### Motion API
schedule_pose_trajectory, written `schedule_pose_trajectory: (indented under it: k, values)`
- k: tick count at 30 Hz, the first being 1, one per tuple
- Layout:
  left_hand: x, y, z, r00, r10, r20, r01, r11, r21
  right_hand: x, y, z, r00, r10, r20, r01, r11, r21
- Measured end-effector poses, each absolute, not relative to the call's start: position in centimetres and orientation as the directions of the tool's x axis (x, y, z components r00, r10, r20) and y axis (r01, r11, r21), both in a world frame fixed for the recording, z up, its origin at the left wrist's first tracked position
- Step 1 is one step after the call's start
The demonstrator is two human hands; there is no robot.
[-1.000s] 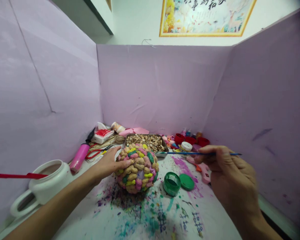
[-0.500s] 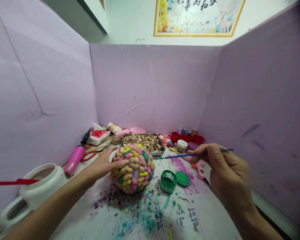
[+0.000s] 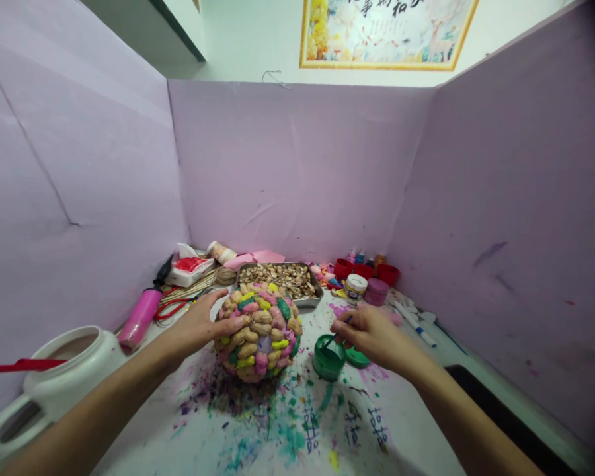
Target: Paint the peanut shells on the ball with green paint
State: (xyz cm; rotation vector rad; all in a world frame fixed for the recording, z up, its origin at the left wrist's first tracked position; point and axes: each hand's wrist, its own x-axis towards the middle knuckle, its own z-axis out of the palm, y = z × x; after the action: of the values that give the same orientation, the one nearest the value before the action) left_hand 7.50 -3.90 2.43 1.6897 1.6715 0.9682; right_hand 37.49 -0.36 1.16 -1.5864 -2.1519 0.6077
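Observation:
A ball covered with peanut shells [image 3: 258, 334], some painted pink, yellow and green, rests on the paint-stained table. My left hand [image 3: 205, 327] lies against its upper left side, with thumb and fingers spread around it. My right hand [image 3: 359, 329] pinches a thin blue paintbrush [image 3: 330, 340], whose tip is down inside an open jar of green paint [image 3: 328, 360]. The green lid [image 3: 357, 357] lies beside the jar, partly under my right hand.
Behind the ball sits a metal tray of peanut shells [image 3: 315, 301]. A white pot [image 3: 74, 377], pink pump [image 3: 141, 319] and red-handled scissors [image 3: 171, 309] are at the left. Red cups [image 3: 363, 272] and a white jar [image 3: 356, 286] stand back right. Lilac panels [image 3: 287, 165] surround the table.
My right hand has moved left and forward, bringing the brush tip from beside the ball into the green jar. My left hand still rests on the ball. The view has shifted slightly.

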Motion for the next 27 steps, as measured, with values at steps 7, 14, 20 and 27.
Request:
schedule_pose_trajectory:
  k: [7,14,20,27]
  values:
    - [7.57,-3.94,2.49,-0.044,0.994,0.102,0.581,-0.058,0.812,37.81,-0.60,2.01,-0.215,0.974,0.067,0.823,0.218,-0.525]
    - [7.59,-3.90,2.42,-0.051,0.995,0.082,0.579,-0.038,0.814,37.81,-0.33,1.38,-0.266,0.958,0.103,0.777,0.276,-0.566]
    - [7.73,-3.89,2.37,-0.059,0.995,0.082,0.593,-0.032,0.805,37.76,-0.60,1.42,-0.288,0.955,0.063,0.764,0.270,-0.586]
    - [7.92,-3.74,2.14,-0.095,0.985,0.147,0.666,-0.047,0.745,37.58,-0.67,1.73,-0.269,0.959,0.091,0.786,0.273,-0.555]
